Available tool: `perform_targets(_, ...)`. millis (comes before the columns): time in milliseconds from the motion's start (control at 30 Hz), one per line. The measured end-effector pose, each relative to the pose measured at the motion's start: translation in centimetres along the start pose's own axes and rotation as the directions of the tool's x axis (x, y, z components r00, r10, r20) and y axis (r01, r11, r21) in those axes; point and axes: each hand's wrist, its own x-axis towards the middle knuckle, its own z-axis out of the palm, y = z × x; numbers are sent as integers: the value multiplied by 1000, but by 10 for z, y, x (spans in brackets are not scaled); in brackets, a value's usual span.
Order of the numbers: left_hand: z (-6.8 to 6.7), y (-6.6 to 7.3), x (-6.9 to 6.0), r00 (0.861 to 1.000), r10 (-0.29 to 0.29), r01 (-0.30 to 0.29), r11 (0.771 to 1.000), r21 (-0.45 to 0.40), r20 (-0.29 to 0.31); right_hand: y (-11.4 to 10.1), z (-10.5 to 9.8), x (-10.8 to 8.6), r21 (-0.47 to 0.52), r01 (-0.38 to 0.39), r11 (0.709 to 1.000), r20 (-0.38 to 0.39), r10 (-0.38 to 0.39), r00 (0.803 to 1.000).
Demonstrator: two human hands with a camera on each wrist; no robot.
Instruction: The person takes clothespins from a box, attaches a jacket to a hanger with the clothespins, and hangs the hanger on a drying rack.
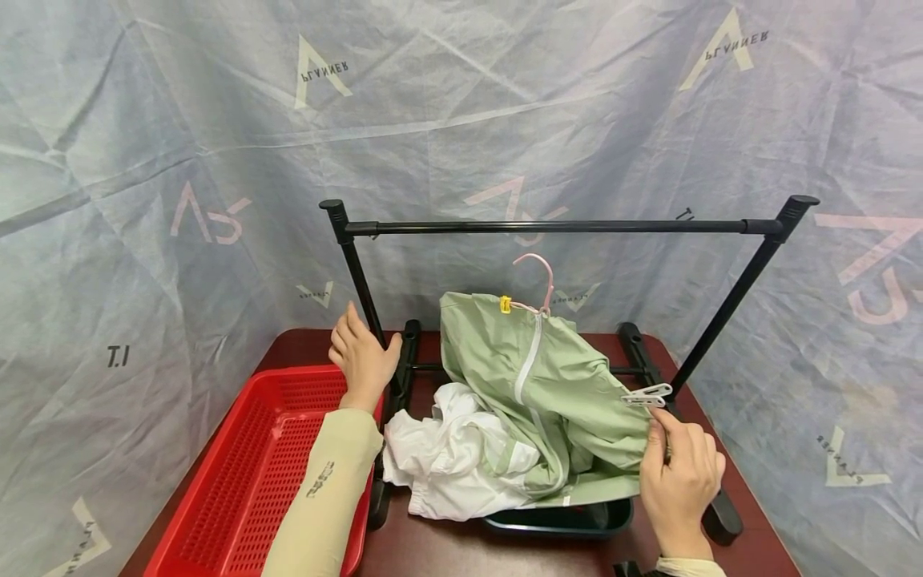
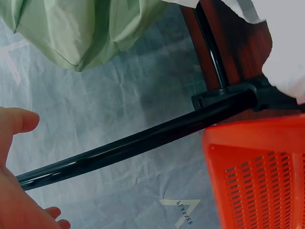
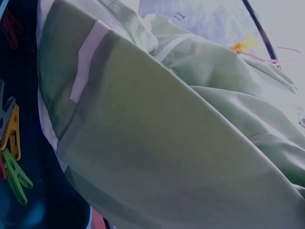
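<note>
A light green zip-up jacket [image 1: 490, 336] hangs on a pink hanger [image 1: 550, 280], whose hook stands below the rack bar, apart from it. A yellow clothespin [image 1: 505, 304] sits at its upper edge, and a white clothespin [image 1: 647, 395] is clipped at its right side. Just below the white clothespin my right hand [image 1: 681, 469] pinches the green cloth between thumb and index finger; the right wrist view shows only the jacket [image 3: 157, 133] up close. My left hand [image 1: 364, 357], fingers extended and holding nothing, is raised beside the rack's left post [image 2: 128, 148].
A black rack [image 1: 548, 227] stands on the dark red table [image 1: 433, 553]. At left sits a red perforated basket [image 1: 245, 473]. White clothing [image 1: 454, 465] lies at the jacket's lower left. Under the jacket, a dark bin [image 1: 555, 525] contains several coloured clothespins [image 3: 16, 176].
</note>
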Motion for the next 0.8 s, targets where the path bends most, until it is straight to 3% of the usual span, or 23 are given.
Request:
perform_targets(567,3,0,27,992,90,-87,995,41,-83,-7,-2,8,12,25,1000,-55,-24,998)
perform_targets(700,5,0,30,986,110,-104,993,50,-128,-7,-3,8,10,25,1000,-57,-25,998)
perform_targets(800,8,-1,32,973,142,-131,989,69,-185,-8,-3,8,9,25,1000,-61,-24,998)
